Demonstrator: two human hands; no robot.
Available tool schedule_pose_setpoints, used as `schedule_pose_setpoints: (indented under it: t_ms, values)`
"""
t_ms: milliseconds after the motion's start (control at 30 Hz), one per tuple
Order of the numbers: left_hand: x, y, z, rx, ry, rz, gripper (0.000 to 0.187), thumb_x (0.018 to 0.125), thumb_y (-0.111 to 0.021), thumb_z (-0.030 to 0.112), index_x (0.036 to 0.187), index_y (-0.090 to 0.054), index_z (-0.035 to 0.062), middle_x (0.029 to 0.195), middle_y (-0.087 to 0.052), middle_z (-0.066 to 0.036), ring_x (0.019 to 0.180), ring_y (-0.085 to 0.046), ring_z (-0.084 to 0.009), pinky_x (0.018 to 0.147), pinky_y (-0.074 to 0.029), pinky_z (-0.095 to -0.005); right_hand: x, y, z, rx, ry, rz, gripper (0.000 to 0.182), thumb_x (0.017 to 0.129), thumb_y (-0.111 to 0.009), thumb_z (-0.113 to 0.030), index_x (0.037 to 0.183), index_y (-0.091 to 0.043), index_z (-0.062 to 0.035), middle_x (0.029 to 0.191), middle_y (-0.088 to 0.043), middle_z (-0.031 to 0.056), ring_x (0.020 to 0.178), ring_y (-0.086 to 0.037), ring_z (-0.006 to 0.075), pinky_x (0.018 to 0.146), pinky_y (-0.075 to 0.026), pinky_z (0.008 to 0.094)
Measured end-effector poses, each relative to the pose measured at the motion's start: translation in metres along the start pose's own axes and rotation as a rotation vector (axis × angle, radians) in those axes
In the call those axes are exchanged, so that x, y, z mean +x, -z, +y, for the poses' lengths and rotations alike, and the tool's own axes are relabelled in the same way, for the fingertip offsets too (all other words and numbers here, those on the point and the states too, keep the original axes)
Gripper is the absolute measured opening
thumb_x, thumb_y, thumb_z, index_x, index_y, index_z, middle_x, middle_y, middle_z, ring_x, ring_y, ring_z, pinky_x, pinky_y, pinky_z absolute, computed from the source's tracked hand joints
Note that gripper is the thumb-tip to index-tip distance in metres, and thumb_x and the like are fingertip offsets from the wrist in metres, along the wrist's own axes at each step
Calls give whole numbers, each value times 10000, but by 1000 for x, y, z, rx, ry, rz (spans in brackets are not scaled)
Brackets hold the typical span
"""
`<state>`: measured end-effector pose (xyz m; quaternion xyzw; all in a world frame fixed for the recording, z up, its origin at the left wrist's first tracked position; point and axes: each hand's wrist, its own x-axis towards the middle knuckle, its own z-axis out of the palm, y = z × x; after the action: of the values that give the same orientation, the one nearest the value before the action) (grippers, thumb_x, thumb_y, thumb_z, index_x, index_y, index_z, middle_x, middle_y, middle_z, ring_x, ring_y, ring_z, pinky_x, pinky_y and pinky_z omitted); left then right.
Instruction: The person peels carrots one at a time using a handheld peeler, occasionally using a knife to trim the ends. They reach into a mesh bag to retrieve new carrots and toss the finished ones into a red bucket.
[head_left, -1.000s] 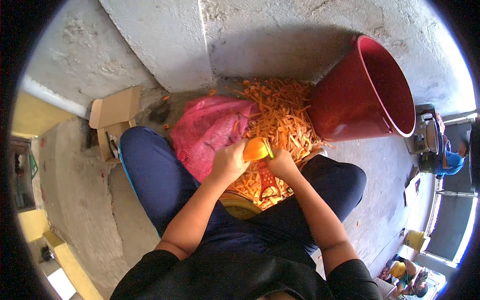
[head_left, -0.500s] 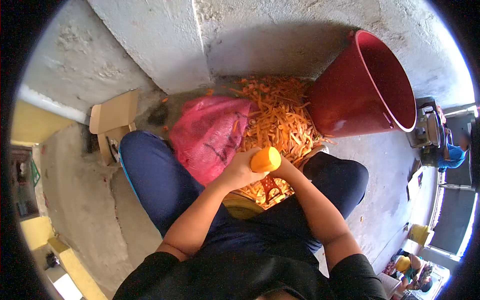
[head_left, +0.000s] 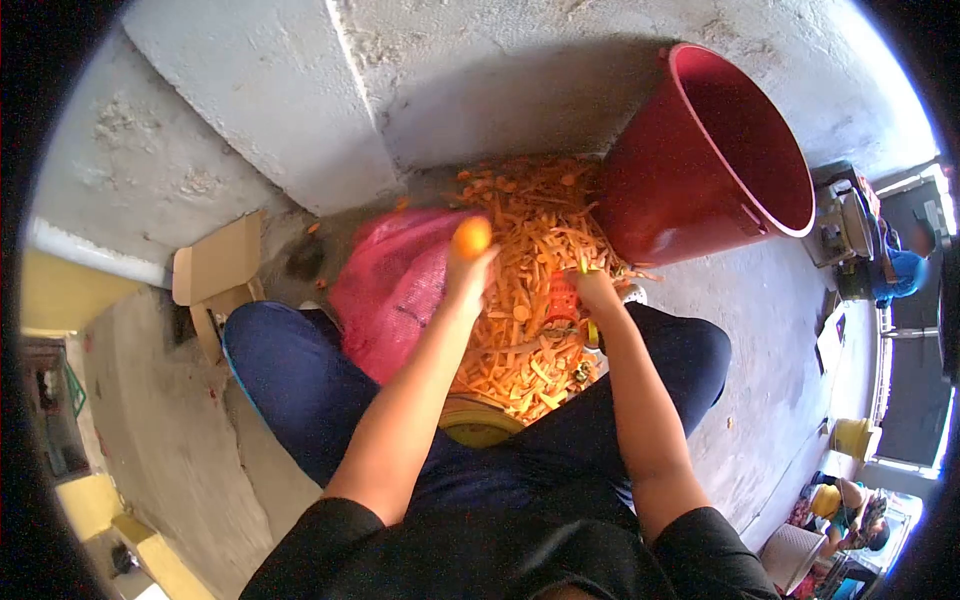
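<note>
My left hand (head_left: 467, 278) is closed around a carrot (head_left: 472, 237), whose bright, rounded end points up toward me. It hovers over the edge of the pink mesh sack (head_left: 390, 290). To the right, my right hand (head_left: 598, 291) grips a red peeler (head_left: 564, 298) with openings in its body; fingers hide part of it. Beneath both hands spreads a heap of orange carrot peelings (head_left: 530, 365), running back to the wall. Between my legs, the rim of a yellow container (head_left: 480, 425) shows.
A large red tub (head_left: 665, 180) leans at the right of the peelings. An open cardboard box (head_left: 218, 262) lies at the left by the wall. At far right are a person in blue (head_left: 905, 275), a yellow bucket (head_left: 853, 438) and another person (head_left: 850, 510).
My hands, close together before, have separated. The left has moved forward and left with the carrot; the right has moved forward and right with the peeler. The view has shifted slightly.
</note>
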<state>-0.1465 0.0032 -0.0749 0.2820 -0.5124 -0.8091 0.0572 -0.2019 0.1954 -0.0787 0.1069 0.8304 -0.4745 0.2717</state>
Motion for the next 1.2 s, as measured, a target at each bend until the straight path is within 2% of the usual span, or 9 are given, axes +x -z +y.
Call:
schedule_pose_setpoints:
  t_ms: [133, 400, 600, 633, 833, 867, 1000, 1067, 1200]
  values:
    - [-28, -144, 160, -67, -176, -511, 916, 674, -657, 328, 1308, -18, 163, 1125, -437, -180, 1008, -454, -279, 737, -421, -450, -16, -3, -17, -14, -52, 19, 143, 751, -570, -183, 749, -557, -41, 528, -442, 9, 382, -362, 112, 333, -259, 274]
    - [20, -63, 128, 583, -544, -234, 568, 745, -579, 296, 1181, -372, -4, 1199, -393, -234, 1082, -432, -292, 884, -358, -354, -38, 23, -59, -225, 182, 27, 375, 740, -558, -341, 748, -568, 33, 631, -563, 183, 568, -538, 263, 564, -404, 370]
    - [22, 212, 12, 1645, 102, -237, 284, 701, -437, 182, 809, -592, -29, 809, -568, -241, 792, -572, -328, 703, -429, -414, -67, 52, -89, -159, 314, -90, 221, 840, -496, -198, 844, -579, 7, 683, -582, 20, 590, -521, 72, 535, -417, 232]
    - [1, 210, 30, 1454, 612, -113, 268, 706, -435, 160, 810, -605, -19, 798, -589, -215, 789, -588, -289, 659, -445, -414, -64, 52, -89, -96, 339, -133, 212, 844, -488, -188, 843, -575, 5, 683, -580, 21, 587, -518, 72, 530, -416, 234]
    - [-35, 292, -52, 2071, 619, -420, 281, 723, -494, 134, 981, -601, 96, 995, -580, -119, 921, -561, -206, 666, -479, -365, -27, 56, -97, -179, 362, -214, 217, 844, -483, -181, 864, -580, 11, 709, -578, 9, 605, -509, 75, 575, -419, 239]
    - [-36, 280, -60, 2060, 952, -331, 309, 722, -520, 147, 1024, -588, 149, 1046, -566, -86, 933, -559, -194, 722, -469, -356, 0, 56, -80, -171, 354, -174, 214, 845, -482, -186, 872, -582, 2, 703, -571, -1, 600, -498, 75, 567, -413, 240]
    - [-1, 294, -151, 2124, 313, -334, 241, 735, -495, 147, 942, -619, 153, 950, -605, -17, 861, -576, -185, 683, -469, -351, 3, 40, -99, -354, 438, -78, 221, 819, -498, -213, 907, -595, -34, 672, -575, 60, 574, -477, 122, 561, -404, 286]
    - [46, 324, -216, 2207, -229, -779, 199, 741, -451, 155, 828, -628, 124, 796, -612, -17, 717, -575, -181, 589, -465, -345, 6, 29, -98, -349, 557, -96, 258, 806, -507, -259, 864, -590, -22, 651, -562, 146, 542, -463, 198, 558, -400, 329]
    - [35, 219, -182, 1917, 181, -504, 194, 736, -458, 156, 827, -625, 119, 793, -610, -20, 715, -574, -182, 588, -464, -343, 3, 18, -111, -584, 526, -129, 306, 805, -507, -282, 743, -505, 17, 609, -495, 190, 522, -436, 254, 535, -378, 352]
